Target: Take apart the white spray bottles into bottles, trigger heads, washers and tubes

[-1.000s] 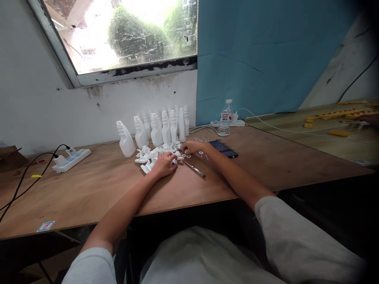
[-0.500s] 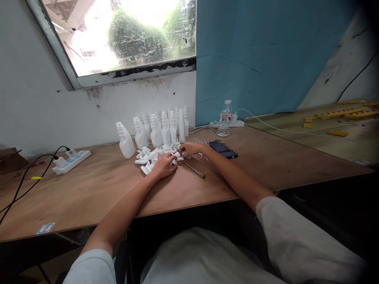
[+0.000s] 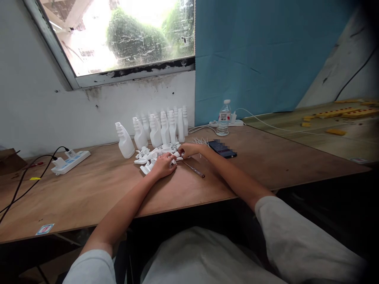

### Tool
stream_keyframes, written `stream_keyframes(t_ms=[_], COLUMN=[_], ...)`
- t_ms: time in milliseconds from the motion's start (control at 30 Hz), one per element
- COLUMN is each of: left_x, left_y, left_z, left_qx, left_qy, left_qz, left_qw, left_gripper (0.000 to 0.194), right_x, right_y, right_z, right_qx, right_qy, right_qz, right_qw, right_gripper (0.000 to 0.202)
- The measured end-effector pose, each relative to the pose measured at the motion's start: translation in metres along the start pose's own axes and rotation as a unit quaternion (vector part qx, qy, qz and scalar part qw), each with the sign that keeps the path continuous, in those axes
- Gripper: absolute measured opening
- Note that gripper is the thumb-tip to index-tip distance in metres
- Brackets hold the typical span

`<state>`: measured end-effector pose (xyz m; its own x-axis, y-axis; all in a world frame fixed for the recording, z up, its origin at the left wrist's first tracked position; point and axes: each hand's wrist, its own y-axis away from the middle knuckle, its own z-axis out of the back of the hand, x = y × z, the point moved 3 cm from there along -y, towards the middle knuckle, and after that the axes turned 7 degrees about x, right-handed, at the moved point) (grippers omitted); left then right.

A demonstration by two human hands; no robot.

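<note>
Here the left hand (image 3: 164, 165) curls round a white part (image 3: 173, 162); the right hand (image 3: 187, 150), just beside, has a grip I cannot tell

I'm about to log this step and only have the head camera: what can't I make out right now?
All in the head view:
- Whatever the right hand pinches: hidden by its own curled shape, and too small.
- The full shape of the white piece at the left hand: mostly covered by that hand.
- The count of rear white bottles: blocked by those in front.
- The phone screen: partly pixelated.
- The brown box: cut off by the left edge.
</note>
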<state>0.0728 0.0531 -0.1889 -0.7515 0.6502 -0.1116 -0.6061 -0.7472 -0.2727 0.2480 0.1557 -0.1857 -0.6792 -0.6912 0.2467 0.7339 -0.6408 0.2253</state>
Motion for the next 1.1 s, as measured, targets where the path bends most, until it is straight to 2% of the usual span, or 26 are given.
stream_keyframes(t_ms=[167,333,567,733,933,1100], left_x=[0.000,0.001,0.000,-0.001,0.000,0.001], left_y=[0.000,0.000,0.000,0.000,0.000,0.000], left_z=[-0.001,-0.001,0.000,0.000,0.000,-0.001], left_qx=[-0.001,-0.001,0.001,0.002,-0.001,-0.002], left_qy=[0.001,0.003,0.004,0.002,0.000,0.001], left_qz=[0.003,0.000,0.001,0.001,0.001,-0.003], left_qw=[1.000,1.000,1.000,1.000,1.000,1.000], left_gripper=[0.024,0.023,0.022,0.023,0.024,0.024], right_x=[-0.006,-0.008,0.001,0.005,-0.008,-0.015], right_y=[0.005,0.000,-0.002,0.002,0.009,0.022], right_z=[0.003,0.002,0.001,0.002,0.006,0.008], right_qx=[-0.011,0.006,0.023,0.010,0.017,0.046], right_qy=[0.000,0.002,0.004,0.000,-0.021,-0.049], right_qz=[-0.001,-0.001,-0.025,-0.037,-0.038,-0.030], right_qw=[1.000,1.000,0.999,0.999,0.999,0.997], right_gripper=[0.024,0.026,0.027,0.026,0.026,0.025])
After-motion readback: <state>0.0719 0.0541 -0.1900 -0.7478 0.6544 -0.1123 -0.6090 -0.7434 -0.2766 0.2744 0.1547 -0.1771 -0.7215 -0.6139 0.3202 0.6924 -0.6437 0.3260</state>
